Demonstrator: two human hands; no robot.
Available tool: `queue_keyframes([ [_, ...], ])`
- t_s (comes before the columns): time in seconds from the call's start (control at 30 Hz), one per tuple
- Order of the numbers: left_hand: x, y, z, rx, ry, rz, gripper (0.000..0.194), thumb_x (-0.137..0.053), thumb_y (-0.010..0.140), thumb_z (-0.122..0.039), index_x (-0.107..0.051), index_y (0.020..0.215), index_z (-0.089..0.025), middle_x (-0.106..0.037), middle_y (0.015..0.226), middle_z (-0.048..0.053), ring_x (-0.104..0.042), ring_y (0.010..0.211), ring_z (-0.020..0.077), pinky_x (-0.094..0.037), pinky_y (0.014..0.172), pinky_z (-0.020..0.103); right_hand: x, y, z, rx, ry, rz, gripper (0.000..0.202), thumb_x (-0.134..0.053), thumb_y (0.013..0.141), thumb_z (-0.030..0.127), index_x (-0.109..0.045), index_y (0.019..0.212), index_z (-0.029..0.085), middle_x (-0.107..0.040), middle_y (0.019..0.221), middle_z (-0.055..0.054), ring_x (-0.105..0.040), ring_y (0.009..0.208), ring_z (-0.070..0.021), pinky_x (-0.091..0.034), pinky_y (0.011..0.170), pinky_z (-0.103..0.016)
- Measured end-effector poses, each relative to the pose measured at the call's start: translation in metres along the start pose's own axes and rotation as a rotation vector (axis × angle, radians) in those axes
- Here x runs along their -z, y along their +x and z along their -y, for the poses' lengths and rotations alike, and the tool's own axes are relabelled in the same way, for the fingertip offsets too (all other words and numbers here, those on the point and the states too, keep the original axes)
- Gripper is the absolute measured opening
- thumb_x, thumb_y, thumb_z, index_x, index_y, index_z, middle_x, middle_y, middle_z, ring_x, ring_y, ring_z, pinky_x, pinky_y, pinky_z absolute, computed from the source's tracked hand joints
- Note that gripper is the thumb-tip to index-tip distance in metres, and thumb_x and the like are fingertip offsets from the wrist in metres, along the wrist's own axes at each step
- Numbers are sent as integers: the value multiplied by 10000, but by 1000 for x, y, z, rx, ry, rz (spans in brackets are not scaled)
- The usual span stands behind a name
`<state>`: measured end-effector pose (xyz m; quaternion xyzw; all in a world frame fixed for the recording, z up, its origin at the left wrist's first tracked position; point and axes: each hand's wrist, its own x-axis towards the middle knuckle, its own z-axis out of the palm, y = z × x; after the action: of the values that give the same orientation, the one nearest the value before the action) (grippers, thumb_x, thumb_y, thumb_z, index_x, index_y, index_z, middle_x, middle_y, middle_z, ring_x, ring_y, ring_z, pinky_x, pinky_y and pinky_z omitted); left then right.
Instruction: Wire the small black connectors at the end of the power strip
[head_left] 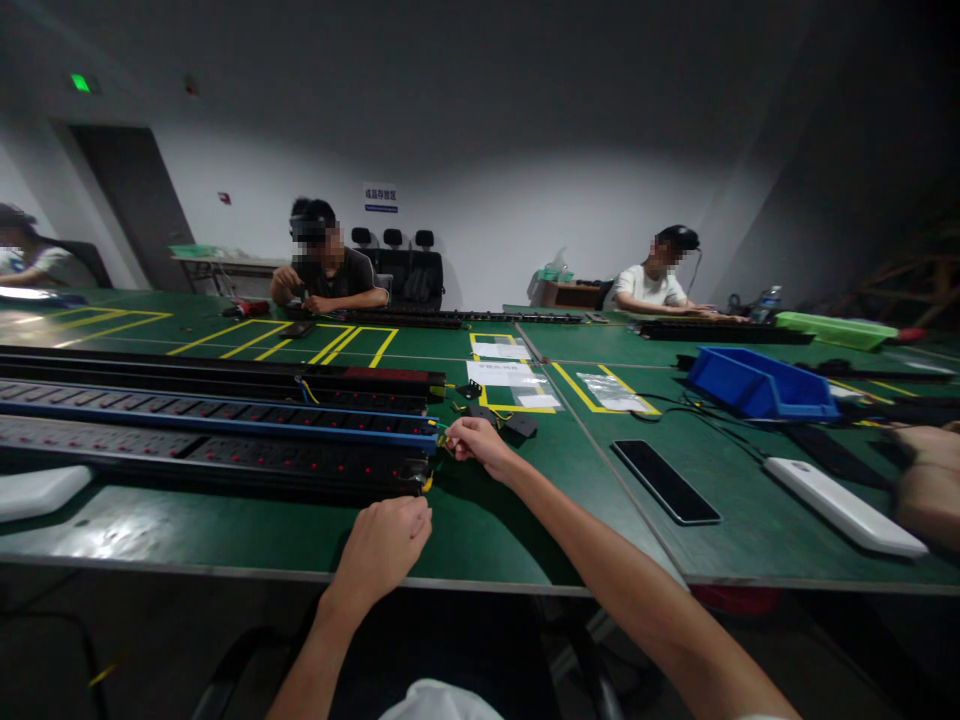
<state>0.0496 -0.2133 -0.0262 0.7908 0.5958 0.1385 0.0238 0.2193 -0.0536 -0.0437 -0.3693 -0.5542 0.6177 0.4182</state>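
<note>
Long black power strips with red marks lie side by side on the green table, one edged in blue. At the right end of the blue-edged strip, my right hand pinches thin green and yellow wires. My left hand is closed near the table's front edge, just below the end of the nearest strip; whatever its fingers hold, if anything, is hidden. Small black parts rest just beyond my right hand.
A dark phone, a white device and a blue bin are on the right. Papers lie ahead. Several people sit around the table; a co-worker's arm reaches in at the right edge.
</note>
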Motion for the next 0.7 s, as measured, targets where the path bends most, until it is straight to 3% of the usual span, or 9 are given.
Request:
queue_keyframes([
  [0.7, 1, -1, -1, -5, -10, -5, 307, -457, 962, -220, -451, 657, -189, -583, 649, -5, -535, 596, 132, -170, 584, 314, 0, -1, 1, -3, -9, 1, 187, -718, 672, 306, -599, 651, 164, -628, 622, 2, -519, 473, -71, -429, 466, -201],
])
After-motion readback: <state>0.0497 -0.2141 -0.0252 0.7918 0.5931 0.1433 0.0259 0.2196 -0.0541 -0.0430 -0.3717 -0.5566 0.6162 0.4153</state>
